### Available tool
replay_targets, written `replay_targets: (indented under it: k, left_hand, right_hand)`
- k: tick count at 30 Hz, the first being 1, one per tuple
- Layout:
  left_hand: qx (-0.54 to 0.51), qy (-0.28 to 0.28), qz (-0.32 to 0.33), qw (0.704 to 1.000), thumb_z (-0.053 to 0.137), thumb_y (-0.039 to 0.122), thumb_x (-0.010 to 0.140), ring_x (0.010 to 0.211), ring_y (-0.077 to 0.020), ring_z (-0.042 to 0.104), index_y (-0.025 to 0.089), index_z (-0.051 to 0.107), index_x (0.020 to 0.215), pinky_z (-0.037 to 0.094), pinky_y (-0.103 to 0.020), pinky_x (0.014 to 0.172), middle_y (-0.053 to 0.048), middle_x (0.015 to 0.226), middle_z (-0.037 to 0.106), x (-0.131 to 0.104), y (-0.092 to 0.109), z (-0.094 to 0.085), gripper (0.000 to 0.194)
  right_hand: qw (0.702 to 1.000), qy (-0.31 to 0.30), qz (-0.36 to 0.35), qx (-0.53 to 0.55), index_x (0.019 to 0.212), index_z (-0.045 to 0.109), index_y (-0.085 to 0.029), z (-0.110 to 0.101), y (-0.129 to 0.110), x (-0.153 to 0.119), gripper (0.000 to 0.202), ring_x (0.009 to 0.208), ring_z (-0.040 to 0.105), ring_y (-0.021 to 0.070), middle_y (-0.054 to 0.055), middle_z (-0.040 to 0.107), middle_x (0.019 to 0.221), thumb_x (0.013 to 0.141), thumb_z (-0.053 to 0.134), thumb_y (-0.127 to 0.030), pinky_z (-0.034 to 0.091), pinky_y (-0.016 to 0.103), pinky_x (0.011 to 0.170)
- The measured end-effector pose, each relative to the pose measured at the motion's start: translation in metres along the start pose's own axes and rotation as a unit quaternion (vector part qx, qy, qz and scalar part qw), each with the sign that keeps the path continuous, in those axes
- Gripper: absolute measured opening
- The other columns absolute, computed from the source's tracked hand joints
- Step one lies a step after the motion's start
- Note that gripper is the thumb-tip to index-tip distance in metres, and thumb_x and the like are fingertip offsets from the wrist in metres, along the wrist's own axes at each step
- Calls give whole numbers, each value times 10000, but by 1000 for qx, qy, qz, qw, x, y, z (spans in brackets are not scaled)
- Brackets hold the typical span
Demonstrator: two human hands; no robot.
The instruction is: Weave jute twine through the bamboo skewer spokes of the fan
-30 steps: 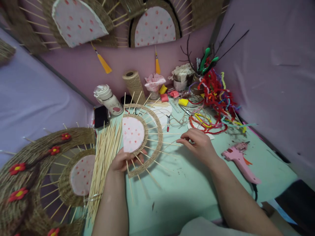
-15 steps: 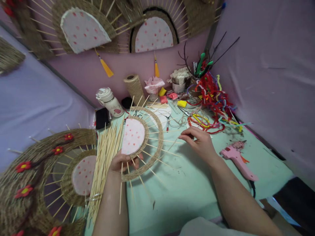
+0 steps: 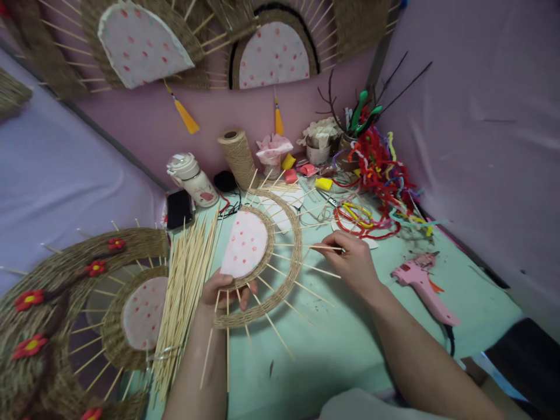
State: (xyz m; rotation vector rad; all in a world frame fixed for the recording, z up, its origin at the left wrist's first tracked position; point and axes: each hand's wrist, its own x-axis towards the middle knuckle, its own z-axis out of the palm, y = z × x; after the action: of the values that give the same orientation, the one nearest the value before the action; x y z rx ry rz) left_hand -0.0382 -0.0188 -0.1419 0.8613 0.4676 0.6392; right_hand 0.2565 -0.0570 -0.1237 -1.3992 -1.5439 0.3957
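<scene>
While left hand (image 3: pixel 219 293) grips frame (image 3: pixel 270 239) by its edge, right hand (image 3: pixel 352 256) pinches twine (image 3: pixel 310 249) outside.

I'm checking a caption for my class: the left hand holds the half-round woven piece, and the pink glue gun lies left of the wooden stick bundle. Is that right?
Not quite: the head view shows the pink glue gun lying right of the wooden stick bundle. The left hand does hold the half-round woven piece.

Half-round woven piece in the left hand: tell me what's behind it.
Through gaps in the woven piece show the green table, part of a white sheet and fingers of the left hand. Whatever lies behind its spotted panel is covered.
</scene>
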Motion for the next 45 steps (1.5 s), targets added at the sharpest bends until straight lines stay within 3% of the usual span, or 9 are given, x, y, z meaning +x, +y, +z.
replay_targets:
  k: [7,13,20,30,34,39,42,45]
  left_hand:
    - [-35,69,22,997,519,542,817,332,-121,523,123,460,1339,362,-183,306,-84,665,700,-4,7,0,672]
    - [-27,92,32,995,450,718,777,321,-137,537,148,613,1176,371,-192,286,-119,671,705,-5,13,-1,714]
    - [-11,112,29,993,428,741,767,301,-122,517,148,595,1207,335,-174,272,-97,643,697,-5,17,4,757]
    - [-12,152,-12,988,542,624,787,303,-140,524,120,542,1276,343,-197,275,-94,631,702,-4,18,4,702]
    - [1,147,-37,989,594,575,764,292,-142,522,118,573,1243,334,-198,274,-89,607,697,-5,19,6,662]
    - [14,147,-60,987,549,499,797,285,-148,519,106,579,1239,333,-204,267,-77,549,672,-9,20,6,592]
    - [-8,134,-62,989,493,464,826,292,-155,529,72,559,1250,329,-195,259,-87,539,668,-12,19,0,581]
    - [-42,85,-42,995,450,437,843,322,-167,560,65,537,1264,358,-198,269,-111,604,697,-12,16,-6,569]
  right_hand:
    - [998,-42,-39,-11,765,593,-199,-3,3,1,155,670,527,148,16,583,715,889,570,-289,402,279,634]
    - [994,-62,-79,-48,853,587,-192,-4,5,3,124,747,538,168,43,595,782,924,507,-255,412,298,705]
    - [993,-33,-64,-90,733,584,-192,-8,8,2,204,632,512,144,7,581,664,867,605,-344,380,281,635]
    - [993,-17,-96,-73,855,592,-190,-10,8,6,115,786,532,185,57,580,806,916,512,-247,418,314,719]
    - [994,5,-85,-70,817,580,-196,-13,10,8,94,722,520,171,32,573,750,878,588,-267,411,309,683]
    - [997,-14,-78,-8,801,595,-198,-21,10,12,84,719,544,159,31,602,765,877,579,-232,422,295,669]
    - [998,-15,-65,14,777,612,-200,-25,9,13,91,713,556,157,29,618,755,860,596,-234,426,291,659]
    - [999,16,-23,14,721,615,-201,-26,6,12,128,665,538,148,16,610,711,836,621,-255,407,279,612]
